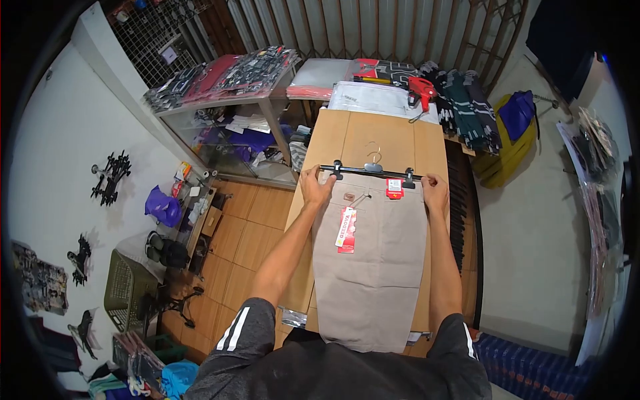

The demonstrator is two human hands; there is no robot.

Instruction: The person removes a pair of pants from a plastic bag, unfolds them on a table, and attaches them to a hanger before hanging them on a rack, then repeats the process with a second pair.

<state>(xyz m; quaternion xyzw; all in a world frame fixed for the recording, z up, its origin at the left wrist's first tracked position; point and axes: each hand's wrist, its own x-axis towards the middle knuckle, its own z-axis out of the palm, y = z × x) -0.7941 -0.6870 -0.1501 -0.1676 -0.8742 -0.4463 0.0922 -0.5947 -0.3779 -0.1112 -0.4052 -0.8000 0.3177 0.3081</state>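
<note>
Folded beige trousers (373, 267) lie on the cardboard-covered table (393, 137), with a black clip hanger (373, 168) along the waistband. The hanger's hook points away from me. My left hand (317, 187) is closed at the left end of the hanger and waistband, beside the left clip. At the right end, my right hand (435, 191) is closed on the waistband corner, near the right clip. A red and white tag (347, 230) hangs from a belt loop, and a smaller red tag (395, 189) sits by the right clip.
A red tag gun (421, 92) rests on white packages (367, 98) at the table's far end. Dark folded garments (467, 110) lie at the back right. A glass cabinet (227, 137) stands at the left, bearing packed clothes. A green basket (127, 287) is at the lower left.
</note>
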